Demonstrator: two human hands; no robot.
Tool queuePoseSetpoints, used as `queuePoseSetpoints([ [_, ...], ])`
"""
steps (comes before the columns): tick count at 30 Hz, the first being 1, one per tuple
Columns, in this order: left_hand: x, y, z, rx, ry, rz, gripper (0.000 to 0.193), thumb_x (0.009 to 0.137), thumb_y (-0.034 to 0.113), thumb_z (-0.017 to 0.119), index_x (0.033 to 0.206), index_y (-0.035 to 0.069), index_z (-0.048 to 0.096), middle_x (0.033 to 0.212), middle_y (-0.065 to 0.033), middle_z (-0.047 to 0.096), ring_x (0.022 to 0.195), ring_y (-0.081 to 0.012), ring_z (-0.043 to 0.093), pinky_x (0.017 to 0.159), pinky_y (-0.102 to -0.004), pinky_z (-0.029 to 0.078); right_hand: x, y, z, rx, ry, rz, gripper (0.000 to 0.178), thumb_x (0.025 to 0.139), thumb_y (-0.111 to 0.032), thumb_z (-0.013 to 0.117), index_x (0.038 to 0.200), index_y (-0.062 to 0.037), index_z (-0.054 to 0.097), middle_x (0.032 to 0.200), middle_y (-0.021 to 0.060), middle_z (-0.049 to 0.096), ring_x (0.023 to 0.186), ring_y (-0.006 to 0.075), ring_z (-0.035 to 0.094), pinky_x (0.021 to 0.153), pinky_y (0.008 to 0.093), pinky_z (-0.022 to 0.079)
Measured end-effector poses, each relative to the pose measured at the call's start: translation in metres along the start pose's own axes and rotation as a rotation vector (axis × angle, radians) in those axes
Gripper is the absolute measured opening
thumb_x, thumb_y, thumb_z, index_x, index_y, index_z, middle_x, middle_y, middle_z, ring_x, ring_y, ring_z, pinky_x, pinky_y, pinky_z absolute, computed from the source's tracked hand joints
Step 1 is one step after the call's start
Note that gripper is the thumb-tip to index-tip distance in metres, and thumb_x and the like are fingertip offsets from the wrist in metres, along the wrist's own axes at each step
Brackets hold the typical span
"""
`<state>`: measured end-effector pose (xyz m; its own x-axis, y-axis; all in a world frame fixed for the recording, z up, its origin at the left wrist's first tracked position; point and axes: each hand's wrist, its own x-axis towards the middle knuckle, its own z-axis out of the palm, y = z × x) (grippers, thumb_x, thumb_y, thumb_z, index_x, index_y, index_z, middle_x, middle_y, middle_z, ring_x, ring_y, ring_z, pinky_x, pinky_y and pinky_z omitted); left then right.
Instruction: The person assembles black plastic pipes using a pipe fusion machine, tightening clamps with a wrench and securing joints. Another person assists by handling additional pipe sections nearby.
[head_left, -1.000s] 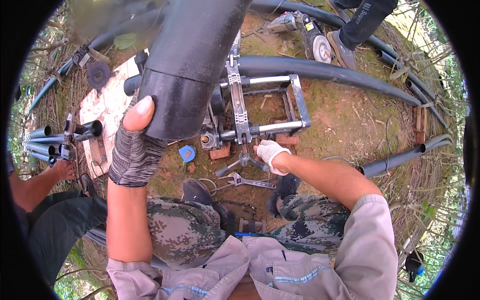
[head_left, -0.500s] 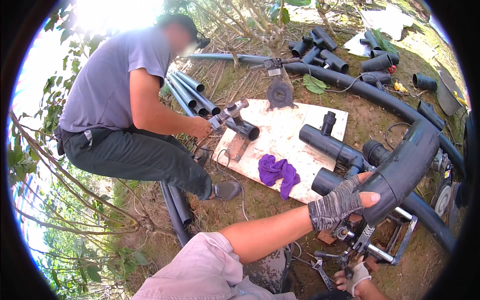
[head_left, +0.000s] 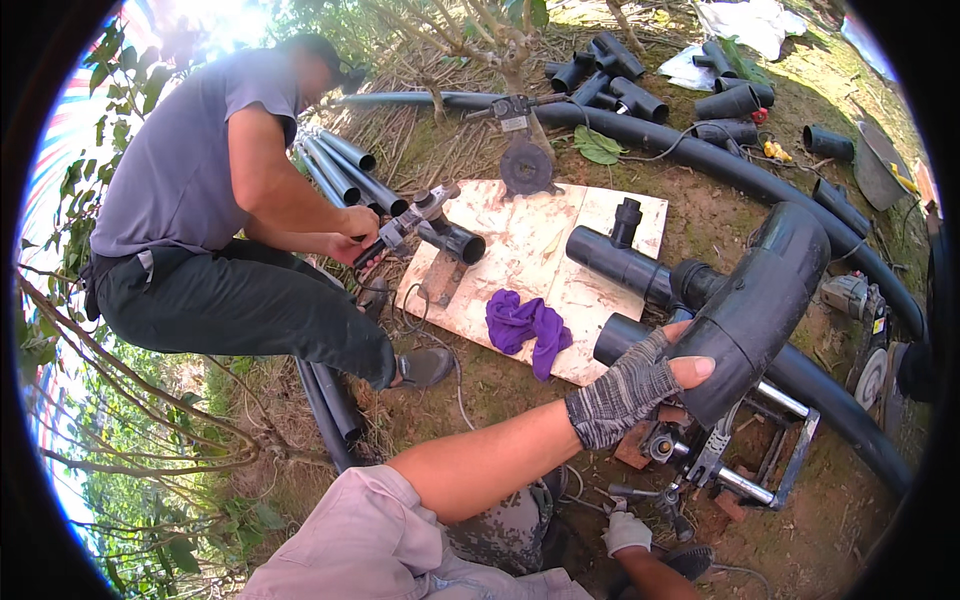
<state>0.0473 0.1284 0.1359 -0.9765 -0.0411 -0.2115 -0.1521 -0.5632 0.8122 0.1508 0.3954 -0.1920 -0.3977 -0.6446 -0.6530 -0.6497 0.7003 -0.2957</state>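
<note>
1. Left hand (head_left: 630, 395) is wrapped round the end of the curved black pipe (head_left: 765, 300), which sits up over the metal clamp frame (head_left: 748, 486).
2. Right hand (head_left: 628, 533) is down by the lever handle (head_left: 632, 491); can't tell if it's gripping anything.
3. Progress, my guess: black tee (head_left: 612, 258) looks already assembled, curved pipe's still hand-held, not clamped.
4. Labels: yellow sticker (head_left: 879, 325) on the grinder (head_left: 850, 293), too small to read.

Purple cloth (head_left: 523, 325) on pale board (head_left: 530, 240), green leaf (head_left: 598, 146)
</note>
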Motion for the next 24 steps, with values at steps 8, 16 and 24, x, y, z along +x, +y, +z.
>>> queuePoseSetpoints([
  [8,0.002,0.005,-0.002,0.043,0.055,-0.014,0.087,0.077,0.044,0.081,0.145,0.011,0.038,0.117,-0.0054,0.062,0.097,-0.0133,0.064,0.069,-0.0284,0.057,-0.022,0.031,0.014,-0.098,0.164,0.146,0.025,0.083,-0.028,0.072,0.099,-0.0094,0.065,0.104,0.0129,0.067,0.097,0.0326,0.069,0.080,0.0449,0.058],
  [16,-0.017,0.020,0.012,0.032,0.118,-0.049,0.087,0.077,0.042,0.079,0.146,0.007,0.041,0.126,-0.0096,0.059,0.112,-0.0183,0.061,0.091,-0.0356,0.054,-0.029,0.011,-0.005,-0.081,0.034,0.127,0.055,0.074,-0.041,0.082,0.113,-0.0068,0.063,0.117,0.0149,0.065,0.114,0.0324,0.062,0.094,0.0439,0.052],
  [24,-0.003,0.023,0.003,0.128,0.251,0.008,0.080,0.072,0.054,0.078,0.136,0.013,0.052,0.108,-0.0064,0.066,0.097,-0.0148,0.065,0.076,-0.0322,0.055,-0.036,-0.015,-0.041,0.518,-0.165,0.090,0.048,0.080,-0.024,0.066,0.117,0.0039,0.053,0.109,0.0320,0.066,0.108,0.0452,0.063,0.094,0.0458,0.049],
])
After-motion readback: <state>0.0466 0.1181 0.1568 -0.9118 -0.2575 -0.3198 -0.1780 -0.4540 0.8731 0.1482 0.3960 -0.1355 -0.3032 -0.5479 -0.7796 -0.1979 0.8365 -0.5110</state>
